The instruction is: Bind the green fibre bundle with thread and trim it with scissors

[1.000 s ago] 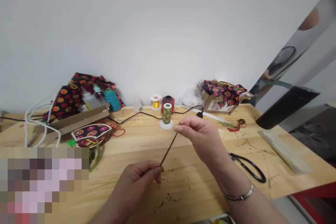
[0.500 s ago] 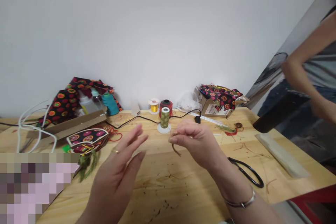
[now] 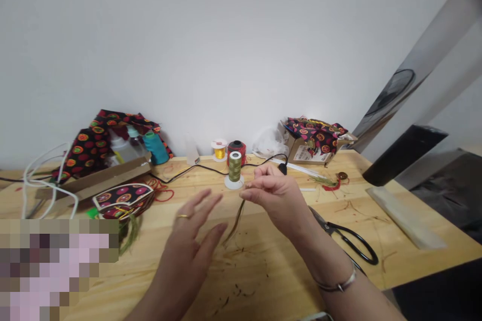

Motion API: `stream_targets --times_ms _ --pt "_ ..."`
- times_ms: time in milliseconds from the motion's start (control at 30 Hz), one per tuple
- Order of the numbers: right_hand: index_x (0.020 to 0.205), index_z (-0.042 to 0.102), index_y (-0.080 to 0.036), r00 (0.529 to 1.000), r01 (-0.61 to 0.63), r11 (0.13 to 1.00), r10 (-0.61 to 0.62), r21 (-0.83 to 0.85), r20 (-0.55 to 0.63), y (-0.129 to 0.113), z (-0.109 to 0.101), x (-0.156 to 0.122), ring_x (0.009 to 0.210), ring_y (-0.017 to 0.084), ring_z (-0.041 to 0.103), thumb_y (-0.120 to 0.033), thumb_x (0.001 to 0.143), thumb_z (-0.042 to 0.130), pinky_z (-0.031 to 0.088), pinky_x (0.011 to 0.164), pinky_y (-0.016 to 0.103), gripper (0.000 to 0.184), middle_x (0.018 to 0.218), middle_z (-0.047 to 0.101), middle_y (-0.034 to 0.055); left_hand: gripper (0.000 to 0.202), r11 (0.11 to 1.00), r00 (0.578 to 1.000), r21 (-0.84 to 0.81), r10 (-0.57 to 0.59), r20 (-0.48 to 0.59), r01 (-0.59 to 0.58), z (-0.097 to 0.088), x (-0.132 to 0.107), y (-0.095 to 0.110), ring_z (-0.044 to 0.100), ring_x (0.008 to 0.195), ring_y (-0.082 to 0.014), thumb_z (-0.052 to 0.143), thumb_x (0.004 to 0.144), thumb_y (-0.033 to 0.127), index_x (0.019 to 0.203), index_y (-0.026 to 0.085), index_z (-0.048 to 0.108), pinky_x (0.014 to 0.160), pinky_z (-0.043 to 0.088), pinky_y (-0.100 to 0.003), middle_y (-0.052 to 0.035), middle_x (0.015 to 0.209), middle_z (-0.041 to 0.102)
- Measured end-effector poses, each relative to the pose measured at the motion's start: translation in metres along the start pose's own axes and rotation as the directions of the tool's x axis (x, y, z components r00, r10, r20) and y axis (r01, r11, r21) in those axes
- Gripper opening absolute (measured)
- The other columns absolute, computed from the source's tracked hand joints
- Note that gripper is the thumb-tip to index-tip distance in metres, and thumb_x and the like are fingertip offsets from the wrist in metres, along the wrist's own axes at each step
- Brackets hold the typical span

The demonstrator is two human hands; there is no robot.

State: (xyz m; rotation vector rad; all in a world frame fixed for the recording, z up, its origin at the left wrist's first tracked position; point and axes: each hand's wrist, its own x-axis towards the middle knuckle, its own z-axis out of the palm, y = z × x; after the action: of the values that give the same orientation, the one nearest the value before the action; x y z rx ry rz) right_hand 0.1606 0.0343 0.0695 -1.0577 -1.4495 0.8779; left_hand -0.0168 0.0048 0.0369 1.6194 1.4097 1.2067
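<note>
My right hand [image 3: 276, 195] pinches a small bundle of olive-green thread [image 3: 236, 220], which hangs down to the left from the fingertips. Just left of the bundle, my left hand [image 3: 196, 233] is held with its fingers apart and nothing in it. Behind my right fingers stands a spool of olive-green thread [image 3: 235, 168] on a white base. Partly covered by my right forearm, black-handled scissors [image 3: 356, 243] lie on the wooden table [image 3: 263, 266].
Red [image 3: 241, 148] and yellow thread spools [image 3: 219, 151] stand at the back. Patterned fabric [image 3: 318, 133] tops a cardboard box [image 3: 311, 154]. Left are a teal thread cone [image 3: 156, 148], patterned pouches [image 3: 124, 198] and a white cable [image 3: 48, 180]. A pale block [image 3: 404, 218] lies right.
The thread bundle now hangs longer and to the left of my right fingers. My left hand has moved right, nearer to it. The person at the right is out of view.
</note>
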Motion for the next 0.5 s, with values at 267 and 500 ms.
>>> stream_targets --times_ms 267,500 --pt "0.064 0.071 -0.020 0.997 0.071 0.982 -0.074 -0.176 -0.011 0.014 0.015 -0.015 0.080 0.015 0.047 -0.010 0.067 0.074 0.041 0.072 0.029 0.011 0.077 0.046 -0.0006 0.029 0.245 0.513 -0.454 -0.497 0.700 0.857 0.002 -0.014 0.014 0.028 0.042 0.0000 0.061 0.078 0.036 0.084 0.010 0.072 0.038 0.019 -0.013 -0.0111 0.082 0.066" --pt "0.067 0.071 -0.023 0.946 0.323 0.870 -0.286 -0.373 0.151 0.021 0.019 -0.070 0.079 0.017 0.045 -0.008 0.071 0.069 0.042 0.069 0.029 0.016 0.076 0.045 0.0011 0.008 0.116 0.574 -0.587 -0.428 0.698 0.801 0.018 -0.015 -0.007 0.024 0.041 0.0021 0.067 0.074 0.014 0.071 0.006 0.069 0.038 0.013 -0.011 0.0064 0.054 0.042"
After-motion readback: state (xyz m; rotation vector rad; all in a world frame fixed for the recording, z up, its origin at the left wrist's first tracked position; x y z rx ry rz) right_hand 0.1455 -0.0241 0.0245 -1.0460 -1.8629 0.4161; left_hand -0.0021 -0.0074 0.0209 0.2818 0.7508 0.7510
